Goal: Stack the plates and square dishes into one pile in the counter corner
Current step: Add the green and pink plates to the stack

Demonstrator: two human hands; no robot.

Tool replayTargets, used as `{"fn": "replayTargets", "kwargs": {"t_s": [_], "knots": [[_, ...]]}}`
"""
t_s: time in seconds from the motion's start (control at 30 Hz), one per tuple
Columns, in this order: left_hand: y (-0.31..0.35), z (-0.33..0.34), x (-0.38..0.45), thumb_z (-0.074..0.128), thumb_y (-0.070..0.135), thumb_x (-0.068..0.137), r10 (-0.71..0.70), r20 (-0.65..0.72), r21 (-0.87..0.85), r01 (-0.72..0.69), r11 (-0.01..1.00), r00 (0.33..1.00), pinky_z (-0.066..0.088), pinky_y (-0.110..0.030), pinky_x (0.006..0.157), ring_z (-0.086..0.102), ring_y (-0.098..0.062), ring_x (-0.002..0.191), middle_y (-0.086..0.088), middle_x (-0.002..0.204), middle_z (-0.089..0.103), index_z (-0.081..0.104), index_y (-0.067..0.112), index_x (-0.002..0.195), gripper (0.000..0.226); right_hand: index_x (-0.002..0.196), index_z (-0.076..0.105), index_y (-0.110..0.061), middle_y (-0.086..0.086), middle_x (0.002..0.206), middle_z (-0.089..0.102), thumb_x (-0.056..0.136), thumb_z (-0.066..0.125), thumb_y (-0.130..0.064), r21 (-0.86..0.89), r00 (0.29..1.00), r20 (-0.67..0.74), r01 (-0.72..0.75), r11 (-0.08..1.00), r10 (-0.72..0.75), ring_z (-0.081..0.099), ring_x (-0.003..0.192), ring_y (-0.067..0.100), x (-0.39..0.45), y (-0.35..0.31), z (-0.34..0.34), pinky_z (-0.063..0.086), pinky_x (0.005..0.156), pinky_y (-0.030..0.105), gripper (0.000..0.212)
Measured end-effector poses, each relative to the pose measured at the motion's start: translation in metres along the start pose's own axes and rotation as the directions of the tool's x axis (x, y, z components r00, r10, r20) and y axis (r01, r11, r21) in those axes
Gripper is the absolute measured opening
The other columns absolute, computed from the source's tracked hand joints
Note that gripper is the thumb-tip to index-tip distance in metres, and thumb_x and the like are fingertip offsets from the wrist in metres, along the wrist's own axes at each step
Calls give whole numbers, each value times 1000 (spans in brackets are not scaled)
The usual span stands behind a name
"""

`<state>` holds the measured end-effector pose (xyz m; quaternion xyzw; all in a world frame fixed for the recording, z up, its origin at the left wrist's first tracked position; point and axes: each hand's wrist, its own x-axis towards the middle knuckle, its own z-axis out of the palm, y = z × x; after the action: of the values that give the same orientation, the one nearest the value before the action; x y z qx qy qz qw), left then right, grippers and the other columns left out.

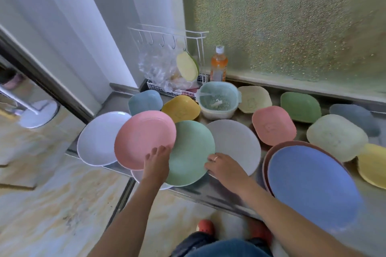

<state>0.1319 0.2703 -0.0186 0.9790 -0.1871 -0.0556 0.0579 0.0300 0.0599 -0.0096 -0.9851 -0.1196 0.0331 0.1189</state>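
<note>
A steel counter [217, 192] meets a speckled green wall [292, 23] and pale panels [69, 27]. Marbled beige floor tiles [62, 204] lie below, daylit.

The left hand [155, 159] holds the near rim of a pink plate [144, 139], lifted over a white plate [98, 137] at nine o'clock. The right hand [224, 165] pinches the green plate [191, 152], which overlaps a grey plate [235, 142] on the table [208, 192].

No text can be read; the orange bottle's [218, 67] label is too blurred.
</note>
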Motion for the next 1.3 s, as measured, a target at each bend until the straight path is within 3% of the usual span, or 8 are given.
{"fn": "replayTargets", "kwargs": {"t_s": [0.1, 0.27, 0.43, 0.6, 0.73, 0.9, 1.13, 1.3], "knots": [[3, -2, -2, 65, -18, 55, 42, -188, -57, -54, 997, 981, 53, -45, 74, 69, -30, 86, -9, 93, 72, 66, 6, 98, 49, 98, 65, -10, 10, 110, 63, 85, 59, -12, 4, 997, -13, -70, 998, 70, 59, 103, 27, -8, 4, -1, 55, 75, 37, 15], [25, -8, -1, 71, -14, 53, 230, -207, -92, -253, 963, 951, 55, -42, 83, 72, -22, 90, -3, 97, 74, 65, 12, 100, 53, 87, 68, -14, 7, 95, 69, 64, 71, 4, 7, 977, -197, -78, 997, 77, 67, 84, 21, -36, 14, -19, 58, 56, 28, 30], [52, -8, 6, 42, 4, 69, 470, -192, -39, -485, 874, 862, 54, -36, 86, 70, -19, 99, -3, 107, 73, 69, 11, 105, 46, 93, 68, -18, 5, 99, 69, 57, 79, 8, 48, 884, -318, -347, 937, 343, 68, 83, 22, -98, 35, -10, 56, 51, 27, 46], [86, 0, 1, 80, -11, 53, 670, -251, -75, -704, 706, 699, 56, -42, 81, 69, -27, 102, -6, 109, 73, 68, 10, 105, 57, 101, 64, -24, 0, 107, 66, 70, 65, -10, 184, 736, -337, -560, 808, 587, 59, 95, 13, -169, 42, 0, 55, 63, 24, 34], [121, 5, -6, 70, -6, 61, 784, -253, -35, -815, 579, 567, 57, -43, 81, 67, -27, 107, -6, 113, 71, 64, 12, 108, 50, 107, 59, -32, -25, 105, 53, 77, 48, -61, 73, 605, -379, -735, 675, 700, 50, 94, -21, -217, 36, 12, 36, 73, -6, 43], [156, 16, -4, 39, 7, 69, 873, -170, -38, -889, 457, 457, 56, -33, 82, 67, -24, 107, -3, 109, 72, 67, 11, 99, 41, 85, 74, -18, 5, 88, 71, 57, 80, 8, 236, 436, -268, -835, 497, 859, 68, 77, 29, -235, 30, 15, 53, 64, 32, 39], [182, 21, -3, 84, 6, 51, 902, -9, -64, -901, 430, 431, 57, -33, 83, 65, -22, 112, -1, 115, 70, 70, 13, 102, 53, 74, 69, -40, -17, 82, 71, 72, 77, -22, 99, 328, -290, -924, 369, 899, 66, 76, 14, -232, 19, 8, 26, 86, 39, 19], [199, 17, -6, 87, 2, 48, 887, -66, -76, -888, 453, 458, 56, -31, 80, 67, -21, 108, 0, 112, 72, 71, 12, 101, 56, 72, 69, -41, -24, 71, 66, 60, 85, -29, -62, 419, -261, -906, 418, 869, 57, 75, 15, -241, 19, 11, 27, 89, 41, 24]]}}
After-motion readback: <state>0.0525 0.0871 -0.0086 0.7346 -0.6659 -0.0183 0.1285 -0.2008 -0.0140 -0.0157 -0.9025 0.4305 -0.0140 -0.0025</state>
